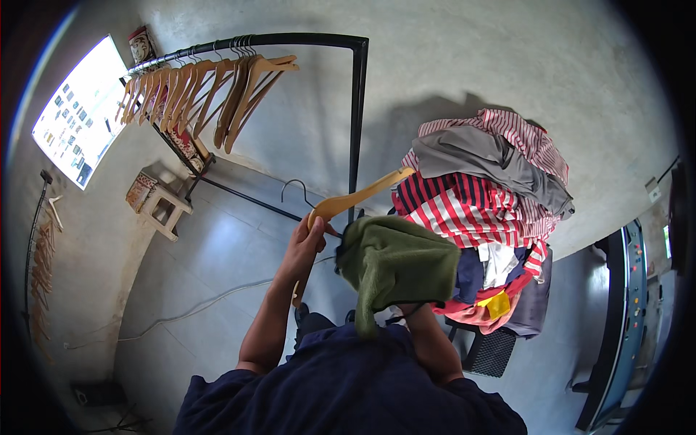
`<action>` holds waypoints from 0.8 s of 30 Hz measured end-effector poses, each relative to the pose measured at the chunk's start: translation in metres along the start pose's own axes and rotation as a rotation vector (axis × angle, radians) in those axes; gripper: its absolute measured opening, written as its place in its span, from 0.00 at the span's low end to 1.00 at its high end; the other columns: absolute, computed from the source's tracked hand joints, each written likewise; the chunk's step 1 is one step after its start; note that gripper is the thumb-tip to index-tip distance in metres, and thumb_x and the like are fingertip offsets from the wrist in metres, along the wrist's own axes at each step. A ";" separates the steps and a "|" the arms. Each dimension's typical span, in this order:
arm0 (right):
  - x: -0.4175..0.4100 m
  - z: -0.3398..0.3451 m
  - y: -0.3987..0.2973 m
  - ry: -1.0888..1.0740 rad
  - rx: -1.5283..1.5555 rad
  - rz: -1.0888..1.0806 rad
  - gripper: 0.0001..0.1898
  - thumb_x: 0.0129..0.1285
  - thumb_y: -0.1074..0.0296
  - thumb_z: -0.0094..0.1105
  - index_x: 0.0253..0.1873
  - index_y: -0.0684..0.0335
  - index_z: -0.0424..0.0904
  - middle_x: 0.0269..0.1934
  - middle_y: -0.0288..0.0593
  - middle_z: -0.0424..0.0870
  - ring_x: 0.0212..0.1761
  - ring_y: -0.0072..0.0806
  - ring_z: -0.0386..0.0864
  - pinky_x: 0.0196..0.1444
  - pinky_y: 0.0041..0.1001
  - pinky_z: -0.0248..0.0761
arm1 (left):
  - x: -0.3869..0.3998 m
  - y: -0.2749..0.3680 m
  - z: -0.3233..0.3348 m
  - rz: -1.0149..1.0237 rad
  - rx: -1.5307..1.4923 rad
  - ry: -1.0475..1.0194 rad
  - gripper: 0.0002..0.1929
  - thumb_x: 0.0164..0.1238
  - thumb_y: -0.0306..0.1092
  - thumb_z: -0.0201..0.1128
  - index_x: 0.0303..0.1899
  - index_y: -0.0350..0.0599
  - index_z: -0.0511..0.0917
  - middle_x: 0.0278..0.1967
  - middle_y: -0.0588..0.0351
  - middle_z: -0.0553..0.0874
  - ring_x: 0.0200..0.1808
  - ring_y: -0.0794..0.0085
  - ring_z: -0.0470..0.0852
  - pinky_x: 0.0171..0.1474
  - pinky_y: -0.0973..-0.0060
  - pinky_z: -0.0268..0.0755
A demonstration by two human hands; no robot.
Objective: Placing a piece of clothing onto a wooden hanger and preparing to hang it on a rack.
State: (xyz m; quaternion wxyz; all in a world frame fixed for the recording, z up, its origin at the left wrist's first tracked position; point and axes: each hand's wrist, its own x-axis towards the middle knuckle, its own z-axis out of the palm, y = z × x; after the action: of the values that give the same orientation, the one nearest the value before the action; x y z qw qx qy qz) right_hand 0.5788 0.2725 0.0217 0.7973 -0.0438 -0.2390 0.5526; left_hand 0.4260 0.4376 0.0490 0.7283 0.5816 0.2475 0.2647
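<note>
My left hand (309, 242) is closed around the neck of a wooden clothes hanger (359, 197), whose metal hook points up and whose one arm reaches towards the upper right. A green fabric garment (405, 261) with dark edging hangs bunched just right of that hand. Beneath the cloth, my right forearm (432, 337) comes up from below; the right hand itself is hidden by the garment, so its grip does not show. To the right of the garment rises a large pile of clothes (467, 212), striped red and white, grey, navy and yellow.
A black metal clothes rack (356, 109) with a row of wooden hangers (239, 103) stands ahead. A plastic stool (166, 209) is at the left. A white cable (190, 312) crosses the floor. A black chair (492, 353) sits below the pile; a pool table (620, 326) stands far right.
</note>
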 end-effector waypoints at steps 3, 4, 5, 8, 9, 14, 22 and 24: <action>-0.023 0.010 -0.050 -0.020 -0.605 -0.126 0.46 0.62 0.29 0.49 0.71 0.66 0.63 0.68 0.56 0.69 0.69 0.49 0.69 0.72 0.48 0.60 | -0.005 0.005 0.001 0.006 0.064 0.020 0.17 0.82 0.47 0.50 0.52 0.41 0.75 0.33 0.63 0.79 0.28 0.85 0.65 0.32 0.82 0.62; -0.025 0.017 -0.051 -0.024 -0.808 -0.174 0.48 0.59 0.26 0.49 0.70 0.66 0.64 0.68 0.56 0.69 0.69 0.50 0.69 0.72 0.48 0.59 | -0.005 0.004 0.003 0.008 0.118 0.000 0.17 0.83 0.47 0.49 0.51 0.41 0.75 0.32 0.64 0.78 0.28 0.85 0.65 0.32 0.82 0.62; -0.012 0.021 -0.061 -0.026 -1.012 -0.222 0.51 0.57 0.22 0.49 0.69 0.66 0.66 0.68 0.56 0.70 0.69 0.51 0.69 0.72 0.48 0.58 | -0.005 0.003 0.005 0.010 0.172 -0.019 0.18 0.83 0.48 0.49 0.49 0.42 0.75 0.31 0.65 0.78 0.28 0.85 0.65 0.32 0.82 0.62; -0.012 0.046 -0.063 -0.011 -1.631 -0.365 0.59 0.48 0.12 0.49 0.66 0.67 0.71 0.66 0.57 0.71 0.69 0.53 0.69 0.72 0.49 0.56 | -0.004 -0.003 0.010 0.019 0.252 -0.165 0.18 0.84 0.48 0.47 0.48 0.42 0.74 0.31 0.66 0.77 0.29 0.84 0.66 0.33 0.81 0.63; 0.004 0.046 -0.064 -0.164 -1.841 -0.481 0.69 0.29 0.03 0.45 0.62 0.68 0.75 0.64 0.59 0.73 0.69 0.57 0.66 0.69 0.52 0.54 | -0.008 -0.006 0.010 0.017 0.257 -0.158 0.18 0.84 0.48 0.47 0.48 0.42 0.74 0.31 0.66 0.77 0.29 0.84 0.66 0.33 0.81 0.63; 0.033 0.035 -0.034 -0.038 -2.142 -0.141 0.38 0.55 0.32 0.67 0.53 0.66 0.79 0.42 0.57 0.82 0.45 0.51 0.83 0.46 0.42 0.74 | -0.017 -0.002 0.034 0.039 0.322 -0.334 0.19 0.83 0.47 0.48 0.42 0.38 0.74 0.27 0.65 0.75 0.30 0.82 0.70 0.33 0.77 0.65; 0.014 0.021 -0.030 -0.092 -2.276 0.252 0.26 0.64 0.39 0.63 0.44 0.62 0.75 0.24 0.49 0.81 0.25 0.50 0.82 0.28 0.43 0.73 | -0.022 0.022 -0.006 -0.140 0.443 -0.347 0.22 0.83 0.50 0.47 0.43 0.39 0.77 0.27 0.63 0.78 0.29 0.80 0.70 0.34 0.77 0.66; 0.027 0.028 -0.008 -0.076 -2.147 -0.074 0.24 0.67 0.44 0.61 0.44 0.64 0.72 0.27 0.51 0.82 0.29 0.50 0.83 0.31 0.43 0.74 | -0.020 0.019 -0.001 -0.136 0.444 -0.348 0.22 0.83 0.50 0.47 0.43 0.39 0.77 0.27 0.62 0.78 0.29 0.80 0.71 0.34 0.77 0.66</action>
State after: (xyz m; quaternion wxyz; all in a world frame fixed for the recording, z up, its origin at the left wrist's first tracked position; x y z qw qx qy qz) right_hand 0.5805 0.2883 0.0581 0.3502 -0.6967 -0.6254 0.0305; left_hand 0.4093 0.4284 0.0689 0.6306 0.7457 0.2090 0.0506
